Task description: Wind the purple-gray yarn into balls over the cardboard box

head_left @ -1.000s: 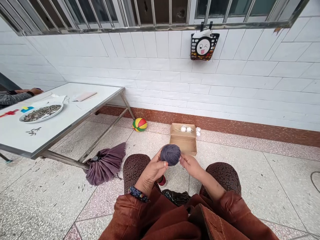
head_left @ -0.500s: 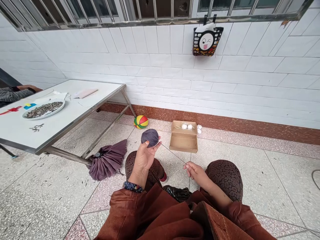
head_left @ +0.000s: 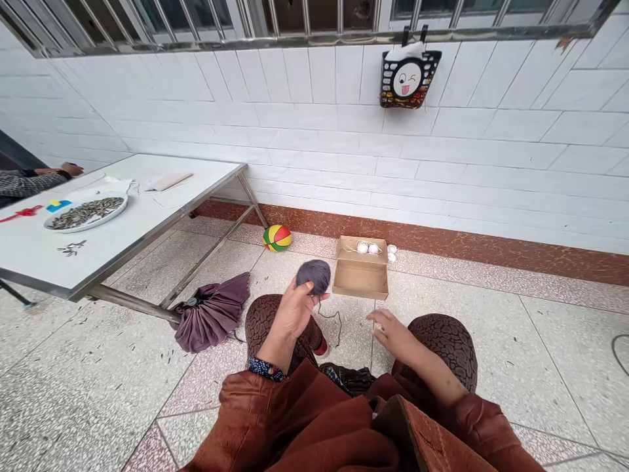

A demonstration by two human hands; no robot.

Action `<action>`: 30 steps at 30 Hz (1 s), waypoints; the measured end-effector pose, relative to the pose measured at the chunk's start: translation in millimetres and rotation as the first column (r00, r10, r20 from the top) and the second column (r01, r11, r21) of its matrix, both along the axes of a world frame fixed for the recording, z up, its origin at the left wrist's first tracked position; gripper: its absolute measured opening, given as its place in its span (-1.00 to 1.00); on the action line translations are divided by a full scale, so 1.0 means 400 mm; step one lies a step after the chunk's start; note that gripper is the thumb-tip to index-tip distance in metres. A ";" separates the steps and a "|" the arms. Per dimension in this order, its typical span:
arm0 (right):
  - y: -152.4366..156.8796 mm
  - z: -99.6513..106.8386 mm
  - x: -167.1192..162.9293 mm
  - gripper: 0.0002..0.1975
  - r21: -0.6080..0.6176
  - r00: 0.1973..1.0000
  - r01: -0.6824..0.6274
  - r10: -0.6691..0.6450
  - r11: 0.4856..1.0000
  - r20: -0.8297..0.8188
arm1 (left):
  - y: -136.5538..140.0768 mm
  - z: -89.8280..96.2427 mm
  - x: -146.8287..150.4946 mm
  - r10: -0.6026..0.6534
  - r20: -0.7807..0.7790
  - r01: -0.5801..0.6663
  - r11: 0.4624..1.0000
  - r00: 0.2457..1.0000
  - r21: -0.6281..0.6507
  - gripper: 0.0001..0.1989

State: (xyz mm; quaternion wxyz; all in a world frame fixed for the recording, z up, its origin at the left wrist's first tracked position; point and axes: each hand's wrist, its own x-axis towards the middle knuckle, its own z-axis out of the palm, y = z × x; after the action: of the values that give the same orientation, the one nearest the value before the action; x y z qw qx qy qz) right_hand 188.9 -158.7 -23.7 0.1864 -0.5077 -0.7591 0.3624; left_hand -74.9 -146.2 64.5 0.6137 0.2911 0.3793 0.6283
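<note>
My left hand (head_left: 293,311) holds a ball of dark grey-purple yarn (head_left: 313,276), its fingers and thumb closed on the lower side. A loose strand of yarn (head_left: 337,316) dangles from the ball in a slack curve over the floor. My right hand (head_left: 392,331) is apart from the yarn, above my right knee, with its fingers spread and nothing seen in them. Just beyond the ball, an open cardboard box (head_left: 360,280) lies on the floor, with two white balls (head_left: 368,247) and string in its lid.
A white table (head_left: 147,229) at the left bears a plate of seeds (head_left: 88,214). A folded purple umbrella (head_left: 211,318) leans near its leg. A striped ball (head_left: 277,238) rests by the wall. A black basket (head_left: 409,80) hangs from the window bars. Another person's sleeve (head_left: 34,183) shows far left.
My right hand has let go of the yarn strand and its fingers have opened. The strand, taut before, hangs slack. My left hand has moved the ball to the right.
</note>
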 end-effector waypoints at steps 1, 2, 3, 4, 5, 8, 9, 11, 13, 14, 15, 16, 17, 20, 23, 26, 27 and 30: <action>0.008 0.039 -0.005 -0.70 0.067 0.994 -0.006 0.013 0.998 -0.104 | -0.005 -0.003 0.014 -0.049 -0.004 0.049 0.999 0.999 -0.020 -0.48; 0.016 0.081 -0.012 -0.65 0.126 0.980 -0.007 0.032 0.992 -0.196 | -0.010 -0.006 0.028 -0.091 -0.004 0.091 0.995 0.996 -0.033 -0.47; 0.026 0.122 -0.021 -0.60 0.168 0.961 -0.005 0.051 0.986 -0.273 | -0.014 -0.008 0.040 -0.131 0.002 0.131 0.991 0.991 -0.039 -0.45; 0.035 0.159 -0.032 -0.53 0.184 0.940 -0.016 0.077 0.983 -0.332 | -0.018 -0.010 0.051 -0.169 0.010 0.169 0.985 0.986 -0.038 -0.42; 0.043 0.192 -0.045 -0.44 0.185 0.922 -0.035 0.103 0.982 -0.372 | -0.022 -0.011 0.060 -0.204 0.019 0.204 0.978 0.979 -0.032 -0.39; 0.059 0.247 -0.084 -0.17 0.186 0.925 -0.082 0.144 0.979 -0.352 | -0.033 -0.010 0.076 -0.280 0.038 0.281 0.960 0.959 -0.002 -0.29; 0.060 0.253 -0.096 -0.15 0.196 0.933 -0.085 0.147 0.977 -0.328 | -0.036 -0.009 0.078 -0.296 0.034 0.296 0.955 0.955 0.003 -0.26; 0.058 0.251 -0.114 -0.19 0.224 0.945 -0.082 0.147 0.971 -0.292 | -0.043 -0.009 0.080 -0.320 0.020 0.320 0.947 0.947 -0.004 -0.22; 0.053 0.242 -0.123 -0.26 0.243 0.948 -0.079 0.148 0.967 -0.280 | -0.049 -0.014 0.082 -0.329 0.013 0.329 0.944 0.944 -0.025 -0.18; 0.050 0.237 -0.125 -0.29 0.249 0.949 -0.074 0.145 0.966 -0.280 | -0.051 -0.017 0.085 -0.326 0.019 0.326 0.945 0.945 -0.036 -0.17; 0.048 0.232 -0.126 -0.32 0.257 0.949 -0.065 0.140 0.964 -0.282 | -0.053 -0.021 0.089 -0.322 0.029 0.323 0.945 0.946 -0.047 -0.17; 0.047 0.227 -0.126 -0.34 0.273 0.949 -0.048 0.129 0.961 -0.288 | -0.055 -0.026 0.094 -0.323 0.040 0.325 0.944 0.946 -0.057 -0.18; 0.046 0.223 -0.125 -0.36 0.295 0.948 -0.021 0.113 0.955 -0.296 | -0.056 -0.030 0.100 -0.332 0.048 0.335 0.940 0.942 -0.065 -0.21; 0.049 0.207 -0.120 -0.39 0.366 0.941 0.099 0.032 0.925 -0.337 | -0.056 -0.042 0.116 -0.398 0.028 0.399 0.912 0.917 -0.096 -0.35; 0.066 0.179 -0.108 -0.40 0.399 0.922 0.254 -0.095 0.881 -0.376 | -0.056 -0.051 0.113 -0.471 -0.059 0.458 0.875 0.880 -0.159 -0.41; 0.098 0.124 -0.080 -0.42 0.367 0.887 0.390 -0.237 0.844 -0.396 | -0.066 -0.066 0.091 -0.585 -0.172 0.542 0.805 0.793 -0.239 -0.50; 0.111 0.098 -0.069 -0.42 0.334 0.875 0.425 -0.287 0.841 -0.391 | -0.072 -0.074 0.083 -0.622 -0.197 0.574 0.779 0.758 -0.252 -0.53; 0.151 0.004 -0.035 -0.43 0.150 0.816 0.538 -0.468 0.829 -0.341 | -0.092 -0.106 0.061 -0.719 -0.208 0.663 0.694 0.664 -0.282 -0.54</action>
State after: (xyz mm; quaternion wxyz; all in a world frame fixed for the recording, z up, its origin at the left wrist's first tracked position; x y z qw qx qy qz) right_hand 174.8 -98.2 -22.1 0.4448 -0.6064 -0.5987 0.2758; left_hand -50.6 -183.1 22.0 0.7647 0.4484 0.3847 0.2574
